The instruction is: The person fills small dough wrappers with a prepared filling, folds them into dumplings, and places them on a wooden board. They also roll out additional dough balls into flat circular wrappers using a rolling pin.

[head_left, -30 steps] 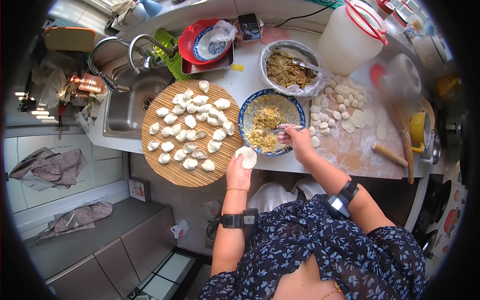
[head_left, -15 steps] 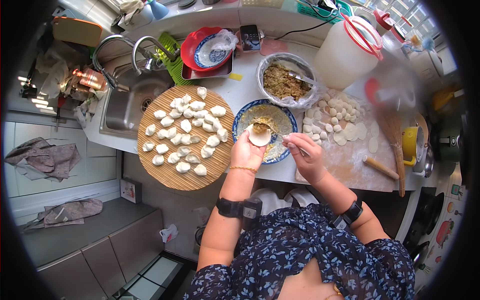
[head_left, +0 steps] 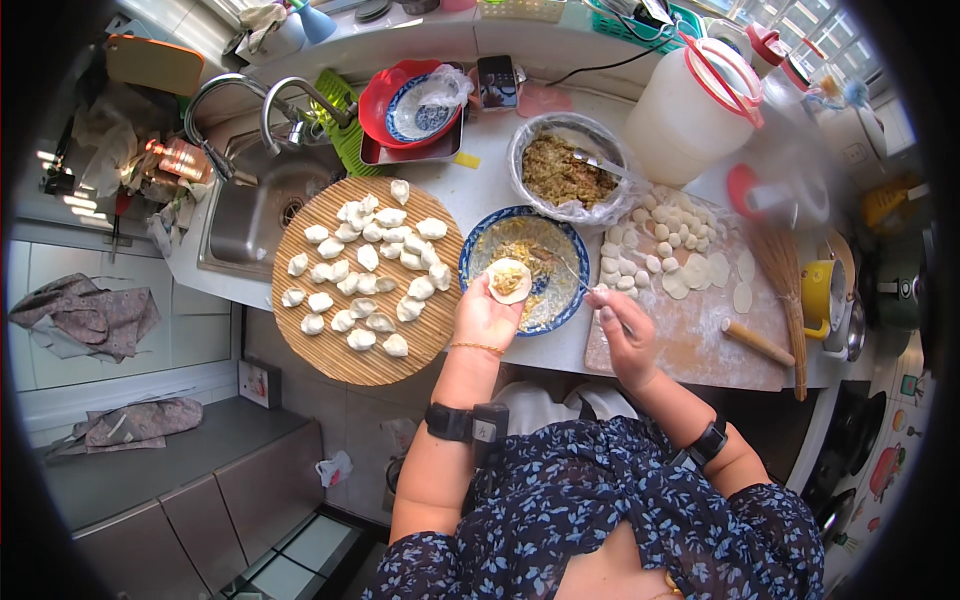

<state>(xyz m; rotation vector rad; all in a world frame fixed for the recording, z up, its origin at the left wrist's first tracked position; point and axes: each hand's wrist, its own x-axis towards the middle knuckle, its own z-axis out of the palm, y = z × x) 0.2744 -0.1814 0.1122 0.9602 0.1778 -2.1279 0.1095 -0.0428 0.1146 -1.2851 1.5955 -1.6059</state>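
Observation:
A round dumpling wrapper (head_left: pixel 510 281) with a mound of filling on it lies in my left hand (head_left: pixel 487 314), its edge held by the fingers. My right hand (head_left: pixel 627 334) is closed on the handle of a spoon (head_left: pixel 572 268). The spoon slants into a blue-patterned bowl (head_left: pixel 572 304) smeared with filling, just beyond both hands. To the left, a round slatted tray (head_left: pixel 310 359) carries several folded dumplings (head_left: pixel 387 235). A plastic-lined bowl of filling (head_left: pixel 562 172) stands behind the patterned bowl.
On the right, a floured board (head_left: pixel 673 344) holds dough pieces (head_left: pixel 680 222), flat wrappers (head_left: pixel 718 268) and a rolling pin (head_left: pixel 757 342). A whisk broom (head_left: pixel 790 290) leans past it. A large white bucket (head_left: pixel 690 115) stands behind. The sink (head_left: pixel 232 232) is far left.
The spoon has moved off the wrapper to the right and into the bowl. A mound of filling now sits on the wrapper. My right hand has shifted slightly right and nearer.

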